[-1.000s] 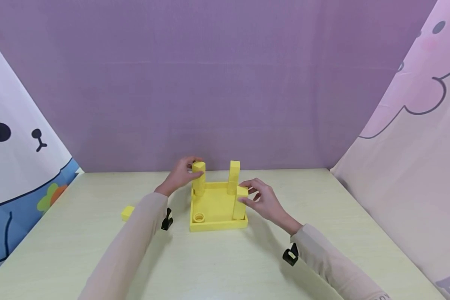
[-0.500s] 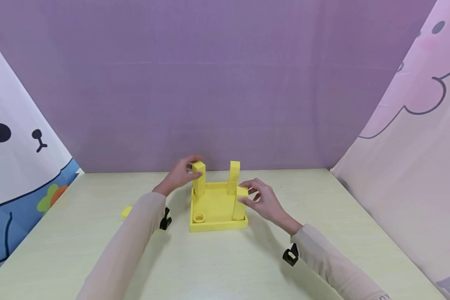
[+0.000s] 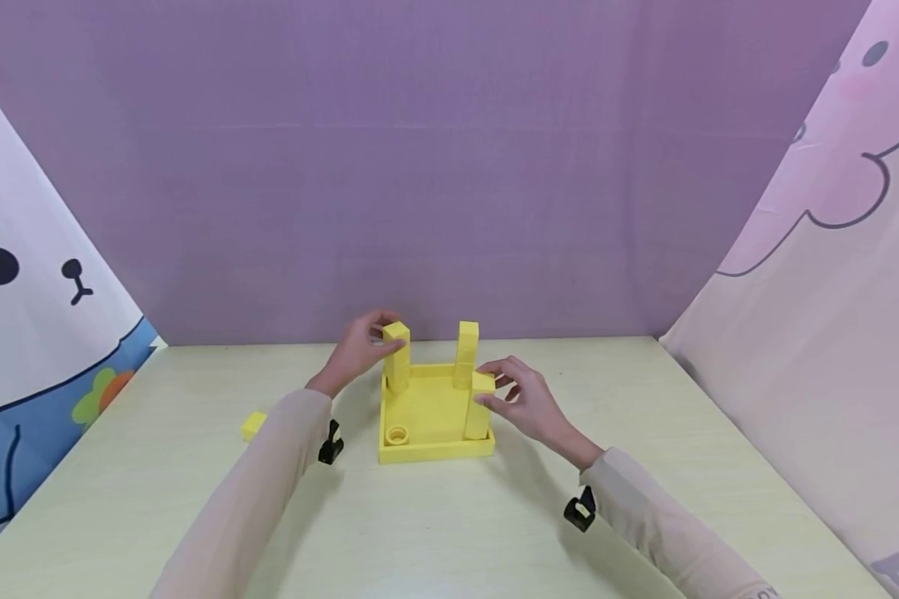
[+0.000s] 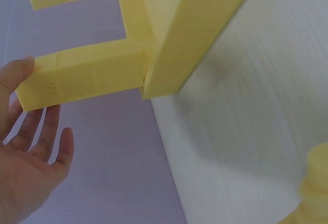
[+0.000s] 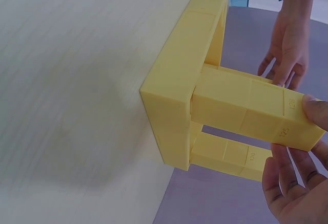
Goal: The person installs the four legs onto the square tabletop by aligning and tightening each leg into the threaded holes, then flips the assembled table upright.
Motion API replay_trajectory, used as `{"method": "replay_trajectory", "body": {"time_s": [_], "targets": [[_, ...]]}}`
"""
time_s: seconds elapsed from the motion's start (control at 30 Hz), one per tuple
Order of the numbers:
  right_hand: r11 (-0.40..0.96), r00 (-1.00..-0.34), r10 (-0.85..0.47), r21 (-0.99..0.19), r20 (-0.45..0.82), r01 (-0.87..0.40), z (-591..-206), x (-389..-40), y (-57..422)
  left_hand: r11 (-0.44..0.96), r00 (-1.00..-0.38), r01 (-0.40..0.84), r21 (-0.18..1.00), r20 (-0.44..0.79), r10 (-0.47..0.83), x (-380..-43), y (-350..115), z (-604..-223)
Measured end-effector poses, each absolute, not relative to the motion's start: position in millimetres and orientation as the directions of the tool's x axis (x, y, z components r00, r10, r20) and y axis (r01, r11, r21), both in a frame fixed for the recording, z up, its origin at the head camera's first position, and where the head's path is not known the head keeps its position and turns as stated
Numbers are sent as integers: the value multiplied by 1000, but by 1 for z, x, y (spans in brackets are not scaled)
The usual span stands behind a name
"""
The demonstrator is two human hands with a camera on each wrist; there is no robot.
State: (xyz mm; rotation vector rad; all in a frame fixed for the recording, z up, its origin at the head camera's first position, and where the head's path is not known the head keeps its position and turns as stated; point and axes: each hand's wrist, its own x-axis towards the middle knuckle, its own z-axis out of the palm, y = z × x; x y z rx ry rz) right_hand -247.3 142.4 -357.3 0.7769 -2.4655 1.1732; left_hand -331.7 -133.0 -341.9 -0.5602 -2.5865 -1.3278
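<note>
A square yellow tray-like base (image 3: 436, 452) lies on the table, with an upright square post at three of its corners. My left hand (image 3: 358, 348) pinches the top of the back left post (image 3: 399, 366) between thumb and fingers. At the front right corner, my right hand (image 3: 528, 401) grips the upper end of another post (image 3: 478, 420). The back right post (image 3: 467, 353) stands untouched. A round ring socket (image 3: 397, 435) shows in the front left corner. Up close, the left wrist view has small raised digits on the held post (image 4: 92, 73); the right-hand post (image 5: 246, 103) bears digits too.
A loose yellow piece (image 3: 254, 425) lies left of the base, partly behind the left sleeve. The same side of the left wrist view has a rounded yellow piece (image 4: 315, 183), cut off by the edge. A purple backdrop (image 3: 449, 208) rises behind the pale table (image 3: 449, 532).
My left hand and forearm have shifted very slightly, with the thumb a little higher on the back left post. The right hand keeps its place on the front right post.
</note>
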Motion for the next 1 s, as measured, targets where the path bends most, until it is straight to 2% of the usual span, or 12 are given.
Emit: {"method": "replay_trajectory", "body": {"time_s": [0.37, 0.63, 1.0], "targets": [[522, -803, -342, -612, 488, -594, -355, -246, 143, 553, -881, 460, 695, 278, 383, -332, -139, -330], [518, -800, -348, -612, 488, -598, -356, -246, 142, 602, -884, 452, 659, 240, 402, -335, -140, -328], [523, -807, -350, -615, 476, -590, -354, -246, 143, 535, -844, 523, 664, 315, 434, -334, -138, -334]]}}
